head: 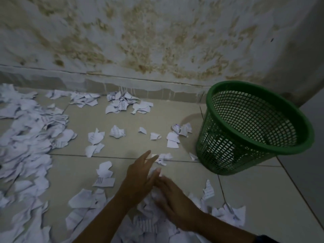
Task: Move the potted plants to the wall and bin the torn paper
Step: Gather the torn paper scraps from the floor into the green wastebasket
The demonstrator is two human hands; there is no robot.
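Note:
Torn white paper pieces with printed lines litter the tiled floor, thickest at the left and near the bottom. My left hand and my right hand meet low in the middle, fingers fairly straight, pressing a small bunch of scraps between them. Both hands are blurred. A green mesh bin stands tilted at the right, its mouth facing me, about a hand's length from my fingers. No potted plant is in view.
A stained, peeling wall with a low skirting runs across the back. More scraps lie along its foot. A grey vertical surface closes off the right side behind the bin.

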